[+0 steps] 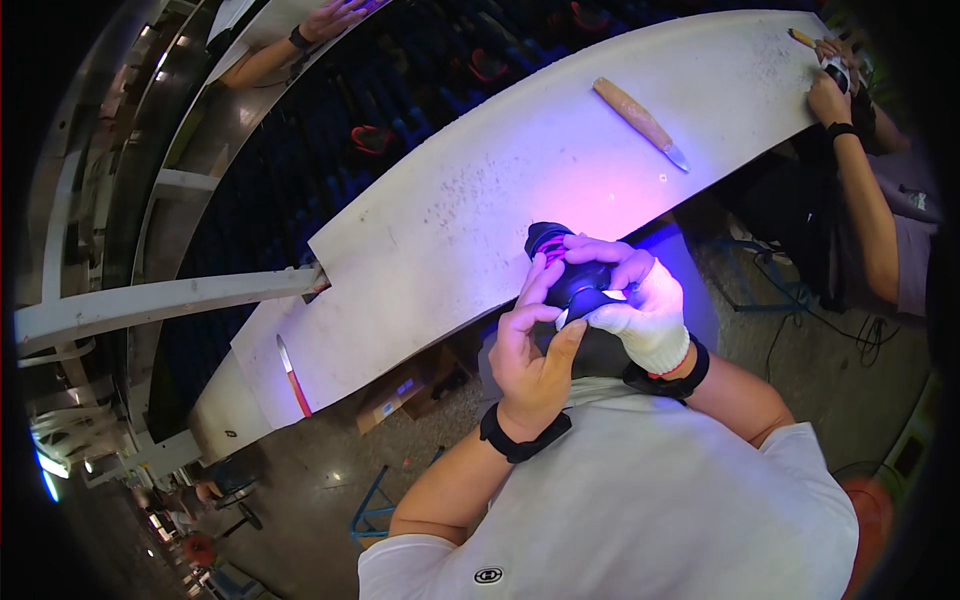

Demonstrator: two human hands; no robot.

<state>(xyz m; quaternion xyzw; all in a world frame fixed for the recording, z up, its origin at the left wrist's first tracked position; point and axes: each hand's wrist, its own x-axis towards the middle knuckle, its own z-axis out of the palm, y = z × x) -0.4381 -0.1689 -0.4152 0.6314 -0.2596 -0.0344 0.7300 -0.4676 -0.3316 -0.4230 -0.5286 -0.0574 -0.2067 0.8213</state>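
Note:
Both of my hands close around a small black rounded object (pixel 572 283) at the near edge of a white worktable (pixel 480 200). My left hand (pixel 533 345) is bare with a black wristband and grips it from below and the left. My right hand (pixel 633 305) wears a white knit glove and holds it from the right. A violet-blue light glows on the object, the glove and the table around it. What lies inside the object is hidden by my fingers.
A wooden-handled knife (pixel 640 122) lies farther back on the table. A red-handled blade (pixel 292 375) lies near its left end. Another person's hands (pixel 832 85) work at the far right corner; a third person's arm (pixel 290 45) shows at top left. A cardboard box (pixel 400 390) sits below.

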